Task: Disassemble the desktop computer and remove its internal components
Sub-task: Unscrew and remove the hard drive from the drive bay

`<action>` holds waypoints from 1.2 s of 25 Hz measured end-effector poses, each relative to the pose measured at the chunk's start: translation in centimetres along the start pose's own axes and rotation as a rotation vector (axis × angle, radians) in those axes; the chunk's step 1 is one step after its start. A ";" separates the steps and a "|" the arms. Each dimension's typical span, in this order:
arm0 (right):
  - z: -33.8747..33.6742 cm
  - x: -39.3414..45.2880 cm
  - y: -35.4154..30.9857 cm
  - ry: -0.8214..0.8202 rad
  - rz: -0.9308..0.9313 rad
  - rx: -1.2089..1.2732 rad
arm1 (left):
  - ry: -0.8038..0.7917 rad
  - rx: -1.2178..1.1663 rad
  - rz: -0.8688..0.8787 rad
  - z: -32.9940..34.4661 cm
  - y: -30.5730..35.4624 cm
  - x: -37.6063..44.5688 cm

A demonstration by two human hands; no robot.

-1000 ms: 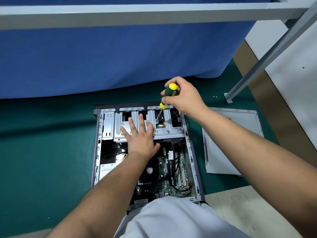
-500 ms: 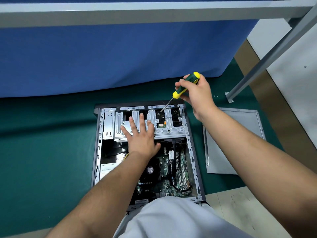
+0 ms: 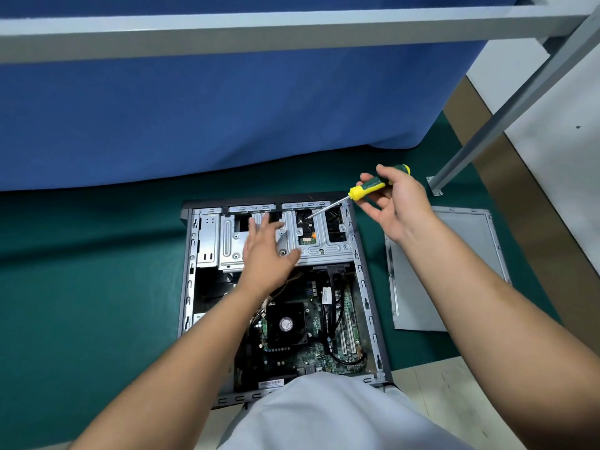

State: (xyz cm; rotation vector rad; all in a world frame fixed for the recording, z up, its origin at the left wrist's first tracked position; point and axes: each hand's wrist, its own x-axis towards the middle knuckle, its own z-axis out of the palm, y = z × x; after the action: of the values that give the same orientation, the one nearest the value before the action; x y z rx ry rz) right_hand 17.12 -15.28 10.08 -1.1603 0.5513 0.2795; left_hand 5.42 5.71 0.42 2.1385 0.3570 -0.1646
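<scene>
right hand [image 3: 394, 203] pinches the screwdriver [image 3: 373, 186] handle, tip over the drive cage [image 3: 319, 237] at 12 o'clock in the computer case [image 3: 365, 287]. left hand [image 3: 266, 251] lies flat, fingers straight, on the cage. risk: the loose grip may drop the tool onto the motherboard [image 3: 311, 332] at 6 o'clock.

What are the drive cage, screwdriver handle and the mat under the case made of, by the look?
Drive cage: bare sheet metal, likely steel; dull silver sheen, stamped slots and ribs.
Screwdriver handle: moulded plastic, possibly rubber-gripped; solid yellow and green, matte. The shaft looks like bright metal.
Mat: green, matte, seemingly soft sheet, rubber or felt; no glare, and the texture is too fine to settle which.
</scene>
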 end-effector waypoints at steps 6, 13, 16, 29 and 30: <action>-1.1 -0.9 1.5 0.021 0.082 0.100 | -0.039 -1.029 -0.206 0.1 3.7 -1.0; -2.2 -1.3 1.9 0.039 0.068 0.113 | -0.072 -1.173 -0.207 0.9 3.7 -2.2; -2.9 -1.4 2.0 0.039 0.074 0.115 | -0.025 -1.103 -0.238 1.3 4.1 -2.2; -5.8 -2.2 1.8 -0.225 -0.288 -0.804 | -0.171 -0.793 -0.199 2.4 7.3 -0.8; -5.8 -2.2 2.3 -0.271 -0.331 -0.920 | -0.187 -0.796 -0.190 2.6 7.8 -0.7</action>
State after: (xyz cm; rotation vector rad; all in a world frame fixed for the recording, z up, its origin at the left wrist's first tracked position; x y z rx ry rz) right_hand 12.66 -19.55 7.83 -2.0332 -0.0518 0.4116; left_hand 7.30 -0.66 5.27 1.2938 0.4271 -0.2754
